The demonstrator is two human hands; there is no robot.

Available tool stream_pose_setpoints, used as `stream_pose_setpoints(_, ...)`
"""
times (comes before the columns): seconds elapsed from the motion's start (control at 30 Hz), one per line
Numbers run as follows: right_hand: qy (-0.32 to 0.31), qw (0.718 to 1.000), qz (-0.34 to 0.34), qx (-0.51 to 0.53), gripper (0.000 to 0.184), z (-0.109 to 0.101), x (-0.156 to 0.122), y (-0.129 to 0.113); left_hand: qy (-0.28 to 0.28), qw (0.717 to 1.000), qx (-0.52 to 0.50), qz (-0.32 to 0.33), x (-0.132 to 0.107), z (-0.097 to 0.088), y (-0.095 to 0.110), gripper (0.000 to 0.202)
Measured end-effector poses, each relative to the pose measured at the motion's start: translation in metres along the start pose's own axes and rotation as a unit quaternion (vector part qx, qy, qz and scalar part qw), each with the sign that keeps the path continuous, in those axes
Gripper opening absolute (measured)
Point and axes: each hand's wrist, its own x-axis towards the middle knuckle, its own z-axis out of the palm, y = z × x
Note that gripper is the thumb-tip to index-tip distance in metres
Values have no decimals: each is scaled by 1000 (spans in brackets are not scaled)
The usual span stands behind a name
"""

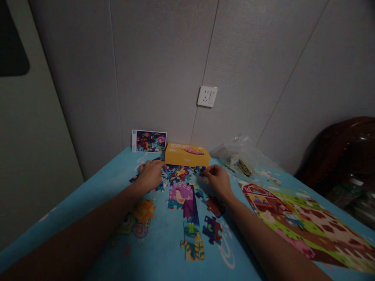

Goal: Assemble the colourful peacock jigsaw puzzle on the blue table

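Note:
My right hand (219, 180) pinches a small dark puzzle piece (201, 170) between thumb and fingertips, just in front of the yellow box (187, 155). Over on the left, my left hand (151, 174) lies palm down with fingers stretched out over loose pieces at the far side of the table. Between the hands is a pile of colourful puzzle pieces (179, 172). Nearer to me, a joined section with a pale bird on purple (181, 194) runs down to a piece with yellow leaves (193, 248). An orange piece (144, 210) lies below my left wrist.
A picture card (149, 141) leans against the wall left of the box. On the right are a clear plastic bag (241, 156) with contents and an assembled farm puzzle (301, 222). More joined pieces (212, 229) lie beside my right forearm on the blue tablecloth (158, 253).

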Motion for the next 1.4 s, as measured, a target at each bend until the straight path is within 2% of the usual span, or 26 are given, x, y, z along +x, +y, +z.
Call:
stream_pose_setpoints(0.3, -27, 999, -24, -40, 11, 1, -5, -3, 3, 1000, 6, 5, 1, 1, -2, 31)
stream_pose_setpoints(0.63, -40, 998, -15, -53, 11, 0, -6, -6, -6, 1000, 2, -1, 0, -3, 1, 33)
stream_pose_setpoints(1.4, -45, 998, -14, -35, 10, 3, -5, 0, -12, 1000, -1, -2, 0, -6, 3, 32)
